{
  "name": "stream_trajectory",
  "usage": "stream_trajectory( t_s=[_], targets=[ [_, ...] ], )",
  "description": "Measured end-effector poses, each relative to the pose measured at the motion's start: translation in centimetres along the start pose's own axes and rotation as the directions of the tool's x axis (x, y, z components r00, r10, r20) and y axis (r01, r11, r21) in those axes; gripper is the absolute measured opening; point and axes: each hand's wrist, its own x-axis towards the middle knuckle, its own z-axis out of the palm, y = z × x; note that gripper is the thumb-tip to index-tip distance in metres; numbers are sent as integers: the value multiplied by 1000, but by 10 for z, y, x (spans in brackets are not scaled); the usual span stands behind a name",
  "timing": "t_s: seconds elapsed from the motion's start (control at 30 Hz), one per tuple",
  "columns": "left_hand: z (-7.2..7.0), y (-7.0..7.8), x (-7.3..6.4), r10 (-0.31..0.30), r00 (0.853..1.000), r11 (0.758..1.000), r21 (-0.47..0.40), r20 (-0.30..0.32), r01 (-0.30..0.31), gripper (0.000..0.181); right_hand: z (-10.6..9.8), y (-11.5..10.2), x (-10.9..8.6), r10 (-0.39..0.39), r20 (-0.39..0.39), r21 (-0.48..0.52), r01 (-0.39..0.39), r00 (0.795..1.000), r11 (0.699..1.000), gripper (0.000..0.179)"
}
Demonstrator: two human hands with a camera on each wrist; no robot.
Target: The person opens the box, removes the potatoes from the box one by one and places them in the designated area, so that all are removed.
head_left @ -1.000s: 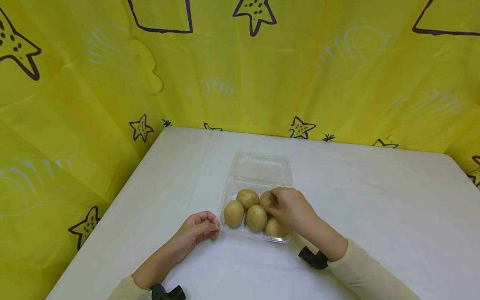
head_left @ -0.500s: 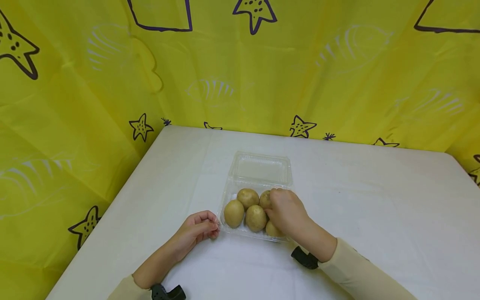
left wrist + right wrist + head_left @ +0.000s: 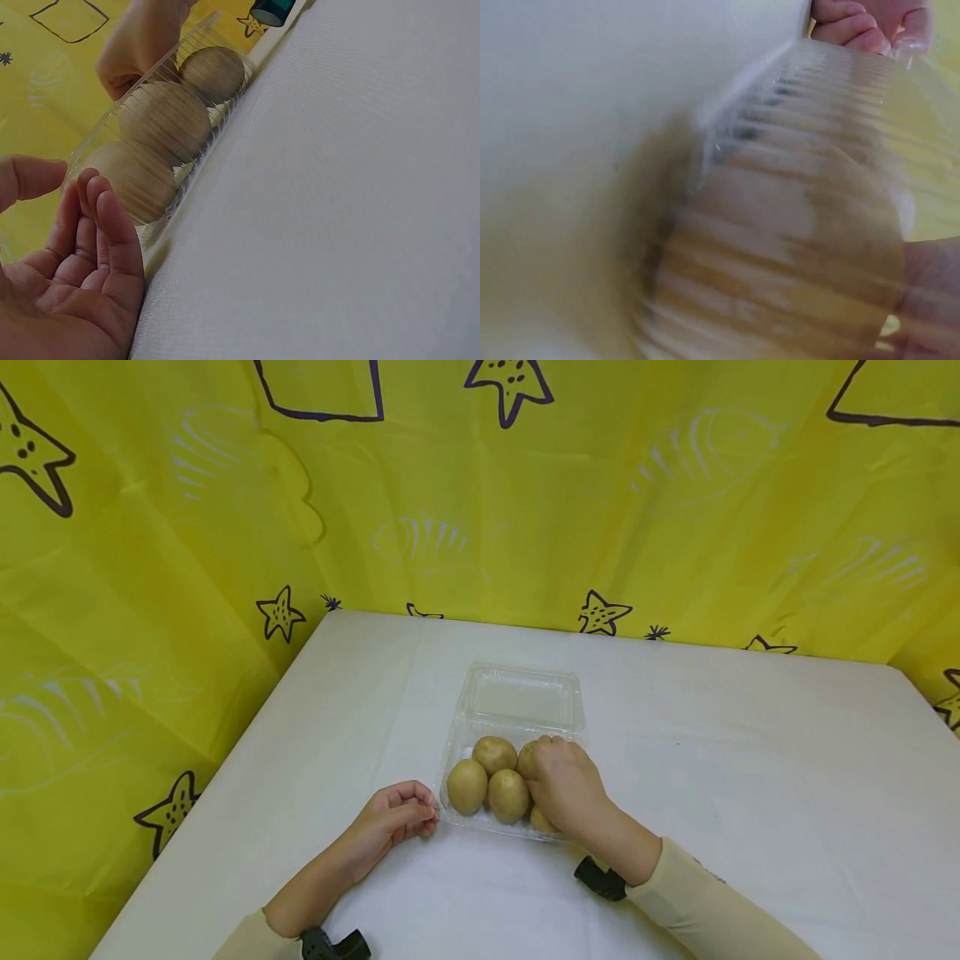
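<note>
In the head view a clear plastic clamshell box lies with its lid folded back, holding several potatoes. My left hand pinches the box's left rim; the left wrist view shows the thumb and fingertips meeting at the clear edge. My right hand reaches into the right side of the box, its fingers curled over the back right potato and hiding most of it. Under that hand, the front right potato is partly covered. Ribbed plastic blurs the potato in the right wrist view.
The open lid lies flat behind the box on the white tabletop. Yellow curtains with printed stars and fish hang along the back and left side. Black straps sit on the wrists.
My right hand has shifted slightly left and turned further over the back right potato, covering more of it. The front middle potato has moved slightly left. My left hand stays at the rim.
</note>
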Motion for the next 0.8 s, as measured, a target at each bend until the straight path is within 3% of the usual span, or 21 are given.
stream_trajectory(
  t_s=[0.3,0.6,0.8],
  targets=[
    [1,0,0,0,1000,1000,4,-2,0,7,-1,5,-3,27,-49,61,-24,998,998,37],
    [1,0,0,-6,1000,1000,3,-8,6,7,-8,14,-3,98,-1,218,-95,995,971,32],
    [0,0,0,0,1000,1000,11,-3,0,7,-9,23,-6,81,-72,322,-54,994,945,39]
  ],
)
